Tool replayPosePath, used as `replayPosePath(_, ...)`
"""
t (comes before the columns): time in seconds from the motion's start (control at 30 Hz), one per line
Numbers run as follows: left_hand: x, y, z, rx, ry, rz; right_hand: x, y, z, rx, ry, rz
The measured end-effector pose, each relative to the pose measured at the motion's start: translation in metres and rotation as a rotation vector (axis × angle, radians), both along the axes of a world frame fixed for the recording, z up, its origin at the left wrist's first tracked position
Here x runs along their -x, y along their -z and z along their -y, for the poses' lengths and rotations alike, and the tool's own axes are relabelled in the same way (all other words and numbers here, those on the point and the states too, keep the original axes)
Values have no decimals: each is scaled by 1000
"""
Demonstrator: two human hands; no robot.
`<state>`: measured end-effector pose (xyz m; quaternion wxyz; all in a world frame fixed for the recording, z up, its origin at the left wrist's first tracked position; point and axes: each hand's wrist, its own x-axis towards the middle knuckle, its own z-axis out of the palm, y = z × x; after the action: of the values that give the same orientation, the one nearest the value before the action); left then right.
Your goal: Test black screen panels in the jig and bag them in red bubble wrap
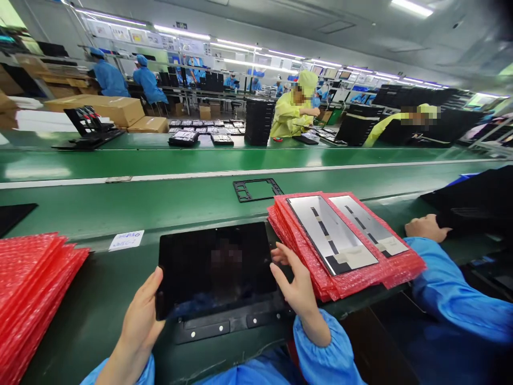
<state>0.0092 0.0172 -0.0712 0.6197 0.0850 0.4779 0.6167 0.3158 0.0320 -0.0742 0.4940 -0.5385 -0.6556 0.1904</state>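
Note:
A black glossy screen panel [216, 267] lies on a black fixture [224, 327] at the near edge of the green bench. My left hand [140, 315] grips the panel's left edge, thumb on top of the glass. My right hand [294, 280] holds the panel's right edge, fingers curled round it. Just right of that hand lies a stack of red bubble-wrap bags [344, 267] with two silver metal plates [332, 235] on top.
More red bubble-wrap bags [28, 289] are piled at the left. A black plastic frame [256, 190] lies on the green conveyor [160, 176]. A co-worker's blue sleeve and hand [427, 229] reach in at the right. Other workers sit beyond stacked black trays [258, 120].

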Motion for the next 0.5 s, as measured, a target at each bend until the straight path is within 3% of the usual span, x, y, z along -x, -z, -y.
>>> replayPosePath(0.1, 4, 2, -2, -41, -12, 92, -4, 0, 11, 260, -274, -129)
replayPosePath(0.17, 4, 2, -3, -21, -20, 140, -2, -2, 16, 344, -369, -174)
replayPosePath(0.33, 3, 1, -5, 65, -56, 228, 5, -3, 20, 425, -386, -209)
replayPosePath(0.5, 3, 2, -5, 80, -19, 182, 7, 0, 21, 427, -391, -353)
